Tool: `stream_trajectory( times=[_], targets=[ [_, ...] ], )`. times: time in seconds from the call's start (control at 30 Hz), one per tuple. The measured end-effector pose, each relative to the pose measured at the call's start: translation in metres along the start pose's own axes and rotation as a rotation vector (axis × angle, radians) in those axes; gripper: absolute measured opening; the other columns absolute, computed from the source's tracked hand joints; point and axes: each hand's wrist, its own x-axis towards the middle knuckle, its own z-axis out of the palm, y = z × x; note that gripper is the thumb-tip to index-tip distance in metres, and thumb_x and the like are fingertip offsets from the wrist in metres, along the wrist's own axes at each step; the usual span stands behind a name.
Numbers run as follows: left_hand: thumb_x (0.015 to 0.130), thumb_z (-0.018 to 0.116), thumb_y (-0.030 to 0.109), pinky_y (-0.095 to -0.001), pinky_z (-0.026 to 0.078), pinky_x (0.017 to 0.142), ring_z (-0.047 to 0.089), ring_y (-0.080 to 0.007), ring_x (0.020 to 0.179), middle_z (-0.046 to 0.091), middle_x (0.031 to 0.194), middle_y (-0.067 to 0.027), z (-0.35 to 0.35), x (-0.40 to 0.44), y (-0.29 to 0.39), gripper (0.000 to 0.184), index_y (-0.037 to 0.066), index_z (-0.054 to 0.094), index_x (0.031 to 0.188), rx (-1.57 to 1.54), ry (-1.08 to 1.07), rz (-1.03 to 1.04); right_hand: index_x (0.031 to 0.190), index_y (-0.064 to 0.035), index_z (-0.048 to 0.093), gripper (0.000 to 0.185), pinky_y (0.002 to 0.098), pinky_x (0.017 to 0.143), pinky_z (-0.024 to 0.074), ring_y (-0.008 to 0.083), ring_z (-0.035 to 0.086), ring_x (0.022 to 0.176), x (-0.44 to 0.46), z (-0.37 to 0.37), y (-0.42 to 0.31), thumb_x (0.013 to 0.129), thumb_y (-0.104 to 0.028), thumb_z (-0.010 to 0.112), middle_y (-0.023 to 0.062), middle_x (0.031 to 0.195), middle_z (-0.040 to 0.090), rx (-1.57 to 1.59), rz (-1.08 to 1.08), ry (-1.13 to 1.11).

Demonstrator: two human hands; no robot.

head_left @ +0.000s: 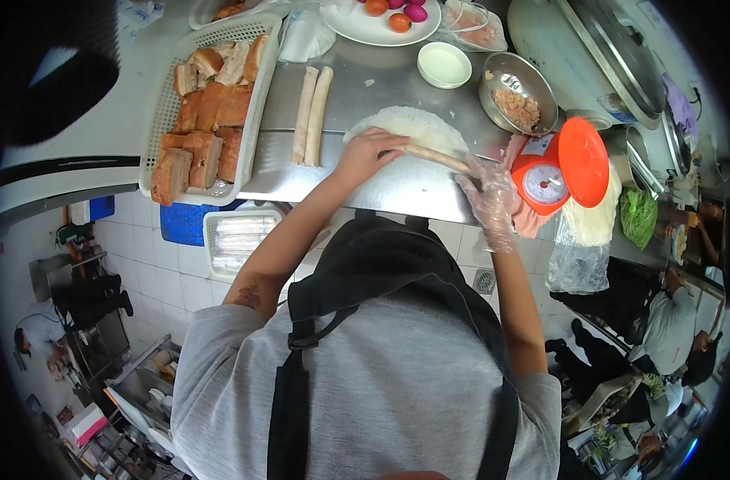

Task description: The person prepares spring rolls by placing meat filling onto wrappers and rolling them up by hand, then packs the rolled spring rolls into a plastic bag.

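A long, thin filled roll [437, 157] lies across the near part of a round, pale wrapper sheet [417, 122] on the steel table. My bare left hand [370, 154] is closed around the roll's left end. At its right end, my right hand [491, 196], in a clear plastic glove, has its fingers closed on the roll. Two similar rolls [307, 116] lie side by side to the left of the sheet. Beyond my right hand stands a metal bowl [518, 60] with pinkish minced filling in it. An orange kitchen scale [541, 174] is just right of my gloved hand.
A white basket [253, 156] of browned meat blocks stands at left. At the back are a plate [345, 24] and a small bowl [445, 68]. A lower basket [213, 248] holds wrapped rolls. Other people [673, 320] work at both sides.
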Motion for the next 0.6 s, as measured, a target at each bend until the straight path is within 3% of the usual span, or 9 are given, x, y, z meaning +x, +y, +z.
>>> stream_trajectory(
  times=[0.1, 0.2, 0.3, 0.4, 0.5, 0.6],
  targets=[
    [0.084, 0.079, 0.018, -0.0393, 0.054, 0.085, 0.067, -0.0296, 0.094, 0.076, 0.099, -0.0097, -0.002, 0.007, -0.005, 0.035, 0.012, 0.076, 0.118, -0.021, -0.047, -0.032, 0.109, -0.0097, 0.076, 0.033, 0.0464, 0.093, 0.0496, 0.0335, 0.065, 0.105, 0.025, 0.014, -0.032, 0.08, -0.025, 0.081, 0.0122, 0.109, 0.072, 0.057, -0.09, 0.041],
    [0.085, 0.079, 0.02, -0.0389, 0.054, 0.085, 0.068, -0.0289, 0.094, 0.076, 0.1, -0.0102, -0.008, 0.016, -0.008, 0.036, 0.012, 0.075, 0.12, 0.015, -0.141, -0.07, 0.106, -0.0087, 0.076, 0.03, 0.0467, 0.094, 0.0497, 0.0338, 0.064, 0.107, 0.041, 0.043, -0.037, 0.08, -0.022, 0.08, 0.0119, 0.108, 0.072, 0.068, -0.144, -0.143],
    [0.086, 0.078, 0.019, -0.0377, 0.054, 0.086, 0.07, -0.0283, 0.093, 0.076, 0.1, -0.0104, -0.014, 0.024, -0.012, 0.037, 0.012, 0.074, 0.122, -0.056, -0.232, -0.154, 0.103, -0.0094, 0.076, 0.022, 0.0451, 0.089, 0.0512, 0.0321, 0.065, 0.1, 0.047, 0.05, -0.033, 0.084, -0.021, 0.076, 0.0111, 0.101, 0.073, 0.005, -0.179, -0.159],
    [0.087, 0.078, 0.015, -0.0369, 0.054, 0.087, 0.07, -0.0286, 0.092, 0.077, 0.099, -0.0104, -0.022, 0.028, -0.015, 0.039, 0.012, 0.073, 0.125, -0.356, -0.296, -0.338, 0.104, -0.0101, 0.077, 0.021, 0.0451, 0.085, 0.0516, 0.0328, 0.066, 0.093, 0.046, 0.063, -0.028, 0.088, -0.023, 0.073, 0.0123, 0.095, 0.072, 0.04, -0.176, -0.182],
    [0.084, 0.076, 0.009, -0.0401, 0.055, 0.086, 0.068, -0.0287, 0.092, 0.076, 0.097, -0.0074, -0.033, 0.03, -0.003, 0.043, 0.015, 0.072, 0.126, -0.147, -0.281, -0.276, 0.105, -0.0105, 0.077, 0.021, 0.0463, 0.083, 0.0514, 0.0352, 0.065, 0.089, 0.047, 0.064, -0.027, 0.09, -0.023, 0.07, 0.0146, 0.091, 0.071, 0.134, -0.15, -0.199],
    [0.08, 0.076, 0.004, -0.0397, 0.055, 0.088, 0.066, -0.0269, 0.097, 0.074, 0.099, -0.0048, -0.025, 0.021, 0.008, 0.05, 0.015, 0.07, 0.128, -0.012, -0.087, -0.066, 0.103, -0.0103, 0.078, 0.018, 0.0468, 0.082, 0.0513, 0.0374, 0.065, 0.088, 0.052, 0.055, -0.032, 0.092, -0.022, 0.069, 0.0161, 0.089, 0.071, 0.203, -0.084, -0.232]
  ],
)
